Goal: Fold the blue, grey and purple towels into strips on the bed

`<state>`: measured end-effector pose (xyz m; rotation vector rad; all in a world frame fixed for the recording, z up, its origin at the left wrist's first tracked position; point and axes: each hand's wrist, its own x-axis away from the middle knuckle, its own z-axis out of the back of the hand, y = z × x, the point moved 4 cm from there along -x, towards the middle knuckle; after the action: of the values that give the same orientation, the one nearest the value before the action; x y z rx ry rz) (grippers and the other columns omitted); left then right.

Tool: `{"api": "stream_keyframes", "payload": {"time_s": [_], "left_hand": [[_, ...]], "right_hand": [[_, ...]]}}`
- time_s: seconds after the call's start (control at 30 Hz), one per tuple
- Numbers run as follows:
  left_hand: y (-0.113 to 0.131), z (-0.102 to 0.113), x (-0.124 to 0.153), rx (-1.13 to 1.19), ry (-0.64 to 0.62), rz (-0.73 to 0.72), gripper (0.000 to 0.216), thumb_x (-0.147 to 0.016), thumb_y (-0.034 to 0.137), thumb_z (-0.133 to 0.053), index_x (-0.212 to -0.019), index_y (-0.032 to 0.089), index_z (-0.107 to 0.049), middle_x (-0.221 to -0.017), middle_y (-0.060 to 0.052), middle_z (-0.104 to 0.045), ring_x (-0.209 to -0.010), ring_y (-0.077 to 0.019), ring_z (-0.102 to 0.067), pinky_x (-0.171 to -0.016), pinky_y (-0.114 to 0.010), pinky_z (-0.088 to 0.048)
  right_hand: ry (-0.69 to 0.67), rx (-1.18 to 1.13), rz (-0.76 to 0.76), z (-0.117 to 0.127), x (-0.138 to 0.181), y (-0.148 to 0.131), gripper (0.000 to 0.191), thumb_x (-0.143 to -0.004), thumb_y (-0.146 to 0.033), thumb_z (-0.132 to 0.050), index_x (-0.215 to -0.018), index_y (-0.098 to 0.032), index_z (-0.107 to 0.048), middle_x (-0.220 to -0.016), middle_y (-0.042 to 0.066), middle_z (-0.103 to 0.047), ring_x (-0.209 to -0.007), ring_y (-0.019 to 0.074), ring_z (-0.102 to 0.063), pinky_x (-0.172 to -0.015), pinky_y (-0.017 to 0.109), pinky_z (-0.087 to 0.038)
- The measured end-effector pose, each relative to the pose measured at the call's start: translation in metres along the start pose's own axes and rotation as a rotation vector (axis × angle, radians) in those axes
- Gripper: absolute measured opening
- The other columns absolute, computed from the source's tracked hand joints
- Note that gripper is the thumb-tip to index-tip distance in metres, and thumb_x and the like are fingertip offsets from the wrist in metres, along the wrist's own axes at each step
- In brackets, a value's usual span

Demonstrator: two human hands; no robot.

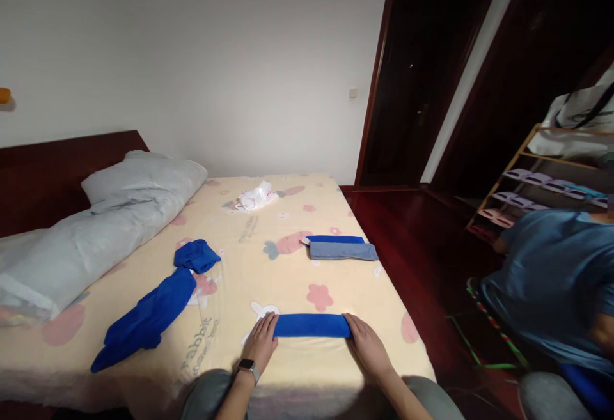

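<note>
A folded blue cloth (311,326) lies as a flat, narrow strip on the bed near its front edge. At its left end, my left hand (261,338) is closed on the cloth, fingers together; a watch is on that wrist. The opposite end is held by my right hand (365,343), its thumb hidden beneath. Beyond my hands rest a grey folded cloth (343,251) and, just behind it, another blue folded cloth (336,239). To the left, a crumpled blue cloth (196,256) and a longer loose blue cloth (146,314) lie unfolded.
A grey quilt (119,215) is heaped along the bed's left side. A crumpled white cloth (258,197) sits toward the far edge of the bed (230,234). At right, a person in a blue shirt (551,286) sits low near a shoe rack (527,158). A dark door (426,81) stands behind.
</note>
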<state>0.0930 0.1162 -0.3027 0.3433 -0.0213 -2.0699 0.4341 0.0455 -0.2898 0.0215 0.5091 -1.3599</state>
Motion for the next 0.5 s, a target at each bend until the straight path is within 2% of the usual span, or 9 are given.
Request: {"api": "stream_keyframes", "payload": {"time_s": [0.27, 0.5], "left_hand": [[0.009, 0.012, 0.002, -0.024, 0.091, 0.021, 0.065, -0.08, 0.005, -0.049, -0.142, 0.027, -0.05, -0.146, -0.005, -0.057, -0.137, -0.0273, -0.05, -0.117, -0.046, -0.043], [0.006, 0.003, 0.005, -0.069, 0.187, -0.001, 0.061, -0.084, 0.006, -0.043, -0.14, 0.027, -0.053, -0.139, -0.005, -0.063, -0.127, -0.025, -0.059, -0.11, -0.044, -0.052]], "right_hand": [[0.076, 0.003, 0.042, -0.003, 0.002, 0.002, 0.052, -0.086, -0.014, -0.046, -0.138, -0.016, -0.053, -0.134, 0.013, -0.064, -0.119, 0.0263, -0.063, -0.103, 0.042, -0.054], [0.135, 0.012, 0.042, -0.01, 0.006, 0.006, 0.052, -0.085, -0.012, -0.046, -0.137, -0.013, -0.053, -0.133, 0.014, -0.064, -0.119, 0.0258, -0.063, -0.104, 0.041, -0.053]]}}
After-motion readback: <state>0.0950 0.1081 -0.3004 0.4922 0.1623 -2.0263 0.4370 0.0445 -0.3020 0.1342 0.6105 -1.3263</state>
